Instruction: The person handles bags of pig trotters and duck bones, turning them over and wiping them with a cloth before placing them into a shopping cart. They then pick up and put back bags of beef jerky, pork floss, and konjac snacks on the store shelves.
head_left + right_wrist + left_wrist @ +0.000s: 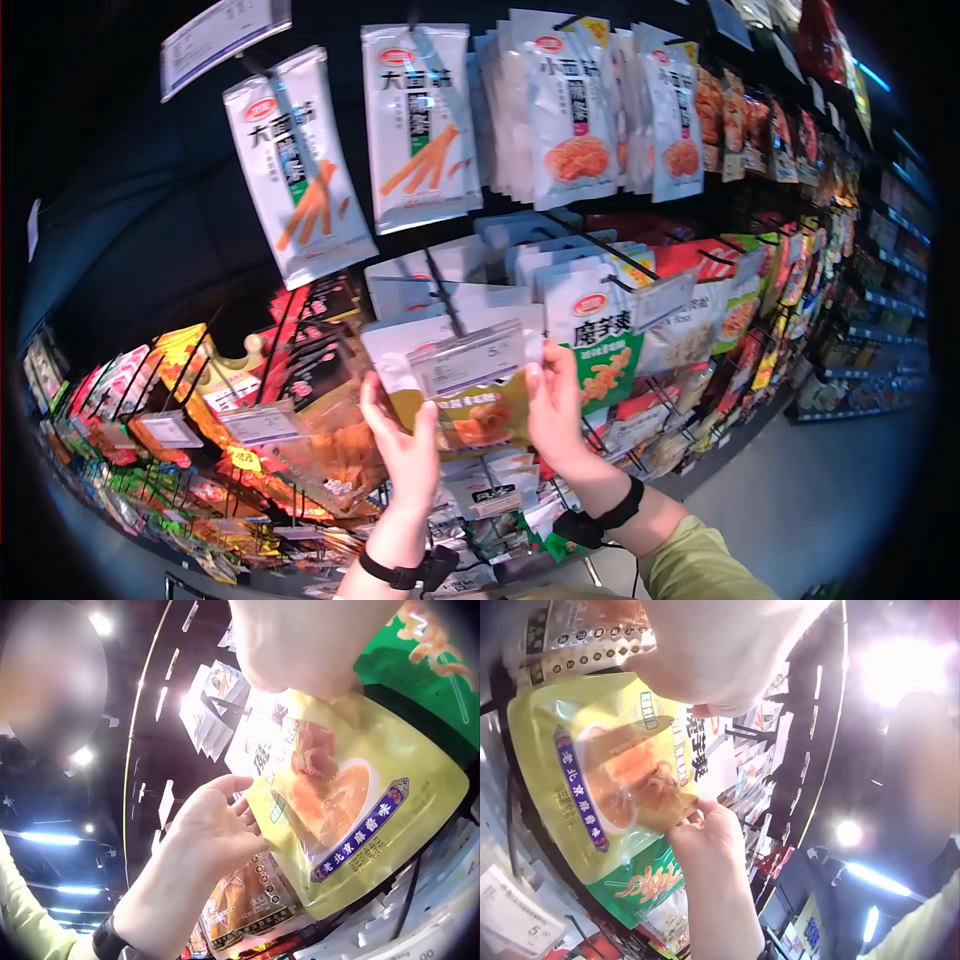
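Note:
A yellow and white snack bag point(480, 420) hangs among other bags on a rack hook, with a price tag point(470, 367) in front of its upper part. My left hand point(408, 458) holds its left edge, thumb on the front. At the opposite edge, my right hand point(556, 410) pinches the bag between thumb and fingers. The right wrist view shows the printed front with a bowl of food point(337, 799) and a blue label strip point(360, 831). Behind the right hand is a green and white snack bag point(600, 345).
Long white snack packets point(425, 130) hang in a row above. To the left, brown and orange packs point(345, 440) hang close beside the left hand. Metal hooks with price tags point(262, 425) stick out towards me. An aisle floor point(770, 490) and another shelf point(865, 340) lie at the right.

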`<state>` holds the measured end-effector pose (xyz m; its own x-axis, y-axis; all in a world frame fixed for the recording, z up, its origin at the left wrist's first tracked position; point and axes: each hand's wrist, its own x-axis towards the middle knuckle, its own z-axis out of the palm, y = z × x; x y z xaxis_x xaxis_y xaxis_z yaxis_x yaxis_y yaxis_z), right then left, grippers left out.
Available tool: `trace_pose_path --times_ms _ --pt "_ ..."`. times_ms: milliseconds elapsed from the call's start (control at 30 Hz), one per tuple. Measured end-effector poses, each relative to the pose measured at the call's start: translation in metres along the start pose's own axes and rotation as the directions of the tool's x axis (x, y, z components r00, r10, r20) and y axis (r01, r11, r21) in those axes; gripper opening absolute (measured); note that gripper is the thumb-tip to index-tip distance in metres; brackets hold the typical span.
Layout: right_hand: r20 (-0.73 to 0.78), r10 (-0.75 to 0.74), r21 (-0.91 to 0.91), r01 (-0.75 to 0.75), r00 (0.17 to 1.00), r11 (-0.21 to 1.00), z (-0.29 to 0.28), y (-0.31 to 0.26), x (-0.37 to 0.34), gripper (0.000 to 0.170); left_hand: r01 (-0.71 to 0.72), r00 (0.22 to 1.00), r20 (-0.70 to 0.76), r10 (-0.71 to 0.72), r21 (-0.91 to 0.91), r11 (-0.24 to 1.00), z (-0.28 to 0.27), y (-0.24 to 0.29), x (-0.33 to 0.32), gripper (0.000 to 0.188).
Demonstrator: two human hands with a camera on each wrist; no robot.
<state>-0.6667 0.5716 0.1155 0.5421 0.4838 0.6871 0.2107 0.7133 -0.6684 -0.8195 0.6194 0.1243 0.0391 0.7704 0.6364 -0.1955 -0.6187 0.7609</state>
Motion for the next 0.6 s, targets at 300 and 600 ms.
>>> trace_pose_path --times_ms 300,600 --pt "0.027 0.052 0.056 -0.054 0.998 0.997 0.003 0.002 0.014 0.038 0.212 0.977 0.105 -0.186 -0.363 0.908 0.0 -0.021 0.049 0.076" --pt "0.134 0.078 -0.037 -0.074 0.988 0.997 -0.003 0.011 0.028 0.046 0.109 0.994 0.029 -0.105 -0.199 0.974 0.004 -0.018 0.04 0.053"
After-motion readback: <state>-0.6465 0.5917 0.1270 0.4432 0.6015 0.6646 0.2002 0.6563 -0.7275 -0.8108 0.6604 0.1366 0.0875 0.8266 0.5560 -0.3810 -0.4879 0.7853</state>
